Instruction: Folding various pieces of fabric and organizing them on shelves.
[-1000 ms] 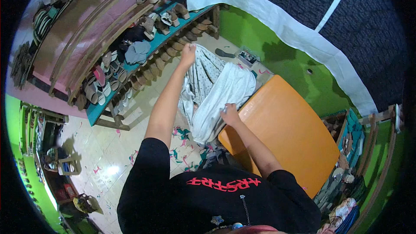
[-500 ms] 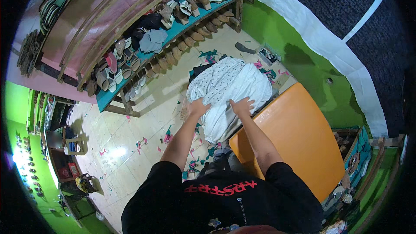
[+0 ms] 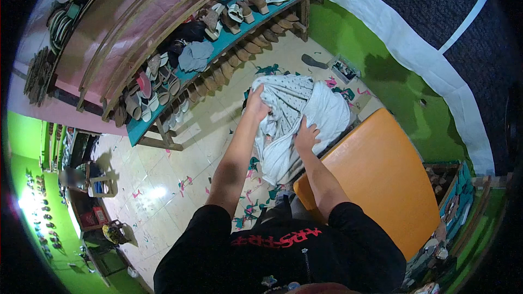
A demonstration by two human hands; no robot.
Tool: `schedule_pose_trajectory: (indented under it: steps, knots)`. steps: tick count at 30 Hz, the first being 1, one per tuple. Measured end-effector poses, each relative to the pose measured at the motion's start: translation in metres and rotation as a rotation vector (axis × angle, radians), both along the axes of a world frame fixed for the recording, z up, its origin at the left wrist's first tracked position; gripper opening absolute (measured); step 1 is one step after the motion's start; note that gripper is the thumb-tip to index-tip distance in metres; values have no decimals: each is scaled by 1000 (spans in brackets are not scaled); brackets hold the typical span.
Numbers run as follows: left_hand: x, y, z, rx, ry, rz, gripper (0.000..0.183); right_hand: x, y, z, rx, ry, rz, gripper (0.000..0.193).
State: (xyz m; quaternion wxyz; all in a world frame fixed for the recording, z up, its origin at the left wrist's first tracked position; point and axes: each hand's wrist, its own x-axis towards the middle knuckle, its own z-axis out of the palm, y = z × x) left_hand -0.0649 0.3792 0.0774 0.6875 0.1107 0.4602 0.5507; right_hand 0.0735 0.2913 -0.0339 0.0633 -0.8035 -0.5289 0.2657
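A white cloth with small dark dots on one part (image 3: 291, 95) lies bunched in a loose heap in front of me, its plain white part (image 3: 329, 111) to the right. My left hand (image 3: 258, 104) is closed round the cloth's far left edge and holds it up a little, bringing out folds between my hands. Lower on the heap, my right hand (image 3: 306, 137) grips the cloth near its middle, thumb up and fingers curled. What lies under the heap is mostly hidden.
An orange table top (image 3: 376, 179) stands close on my right. Ahead left is a teal bench (image 3: 220, 49) with shoes and a grey cloth (image 3: 195, 56). Coloured scraps (image 3: 185, 185) litter the tiled floor. A clear box (image 3: 345, 69) sits by the green wall.
My left hand has gone from lying on the cloth to gripping its edge, lifting it and moving it away from me. My right hand's spread fingers have curled onto the cloth.
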Motion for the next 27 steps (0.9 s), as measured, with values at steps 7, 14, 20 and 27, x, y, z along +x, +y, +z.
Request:
schedule_pose_trajectory:
  steps: [7, 14, 20, 27]
  knots:
    - [15, 19, 64, 296, -70, -11, 33, 40, 16, 1, 264, 259, -47, 59]
    - [-18, 41, 180, 603, -172, 272, 33, 30, 8, 39, 475, 300, -47, 56]
    - [-27, 37, 258, 864, -108, 150, 33, 35, -9, 29, 226, 178, -61, 60]
    - [-22, 46, 310, 976, -76, 286, 34, 30, 11, -7, 187, 72, -13, 61]
